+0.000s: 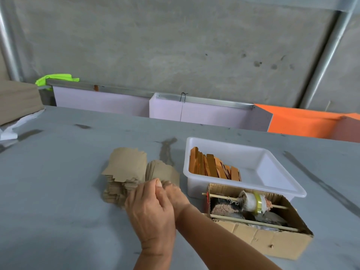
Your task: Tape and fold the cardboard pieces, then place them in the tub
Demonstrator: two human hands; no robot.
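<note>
Left hand (150, 209): nearest the camera, laid over the near end of the cardboard stacks, thumb raised, fingers curled down onto the top sheets; a piece seems to be pinched, though the grip itself is hidden.
Right hand (176, 193): crossed behind the left, fingers tucked under it against the same stack; whether anything is held cannot be told.
Cardboard pieces (126, 166): two loose brown stacks, side by side near the middle of the table (58, 191), left of the tub.
Tub (278, 182): white, toward the table's right side; folded orange-brown pieces (212, 167) are leaned in a row at its left end, the right end bare.
Tape (257, 201): a clear roll threaded on a stick across an open cardboard box (272, 240), just in front of the tub.
Step judged: one sheet is being separated.
Advice: the stack should be pressed flat while a single top sheet is peeled by its edge, so neighbours are not dragged.
</note>
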